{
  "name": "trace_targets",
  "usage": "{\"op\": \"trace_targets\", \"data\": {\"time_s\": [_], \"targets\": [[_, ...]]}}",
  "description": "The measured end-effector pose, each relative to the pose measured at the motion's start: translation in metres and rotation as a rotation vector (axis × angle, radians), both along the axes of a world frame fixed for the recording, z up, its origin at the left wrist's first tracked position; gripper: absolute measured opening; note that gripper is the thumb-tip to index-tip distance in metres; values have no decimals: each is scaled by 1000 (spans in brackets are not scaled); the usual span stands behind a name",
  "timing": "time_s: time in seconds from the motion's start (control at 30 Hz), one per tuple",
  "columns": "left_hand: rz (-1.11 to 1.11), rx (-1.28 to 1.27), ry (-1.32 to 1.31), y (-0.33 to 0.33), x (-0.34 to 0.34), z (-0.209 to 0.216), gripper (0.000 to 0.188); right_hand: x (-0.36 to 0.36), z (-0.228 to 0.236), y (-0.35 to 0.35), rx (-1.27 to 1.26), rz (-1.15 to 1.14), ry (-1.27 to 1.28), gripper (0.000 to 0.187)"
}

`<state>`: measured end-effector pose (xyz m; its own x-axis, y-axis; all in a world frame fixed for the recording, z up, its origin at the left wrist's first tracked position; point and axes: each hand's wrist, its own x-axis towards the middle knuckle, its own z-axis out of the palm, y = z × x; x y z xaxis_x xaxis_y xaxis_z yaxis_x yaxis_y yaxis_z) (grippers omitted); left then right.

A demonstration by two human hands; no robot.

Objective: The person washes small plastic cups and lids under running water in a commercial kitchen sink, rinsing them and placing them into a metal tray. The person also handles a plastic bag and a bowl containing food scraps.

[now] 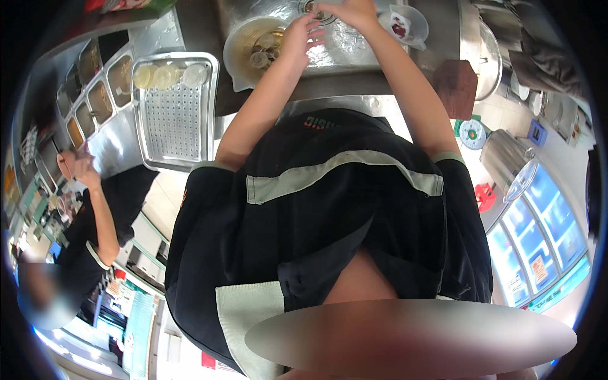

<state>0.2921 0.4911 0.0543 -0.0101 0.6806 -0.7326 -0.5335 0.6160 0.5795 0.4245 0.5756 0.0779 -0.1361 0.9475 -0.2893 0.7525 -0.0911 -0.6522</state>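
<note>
Both hands are at the upper edge of the view, over a metal sink (pixel 351 54). My left hand (pixel 300 39) is open, its fingers apart, beside a pale plastic bowl (pixel 235 54) that holds several small clear cups (pixel 261 58). My right hand (pixel 356 14) reaches leftward above the round drain (pixel 327 19). Its fingertips are closed at a small round thing with brownish spots, partly cut off by the frame edge; I cannot make out what it is. Right of that hand stands a clear pitcher (pixel 417 30) with something white and dark red inside.
At left, a perforated metal tray (pixel 174 120) carries several small jars (pixel 166 76). Beyond it are metal food containers (pixel 99 101). Another person (pixel 104 215) works at the left. A dark red block (pixel 455 88), a green dial scale (pixel 472 133) and a steel pot (pixel 506 158) are at right.
</note>
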Motion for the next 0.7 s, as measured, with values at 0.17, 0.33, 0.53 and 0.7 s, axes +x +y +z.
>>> {"op": "trace_targets", "data": {"time_s": [0.17, 0.33, 0.53, 0.7], "targets": [[-7, -20, 87, -72, -58, 13, 31, -9, -13, 3, 334, -279, -129, 47], [-292, 69, 565, -102, -97, -2, 27, 5, -38, -12, 593, -74, -42, 49], [-1174, -289, 941, -32, -107, -52, 29, -5, -23, -17, 450, -68, 30, 49], [-1309, -333, 1226, -16, -106, -138, 36, 2, -37, -10, 704, 81, -329, 49]]}}
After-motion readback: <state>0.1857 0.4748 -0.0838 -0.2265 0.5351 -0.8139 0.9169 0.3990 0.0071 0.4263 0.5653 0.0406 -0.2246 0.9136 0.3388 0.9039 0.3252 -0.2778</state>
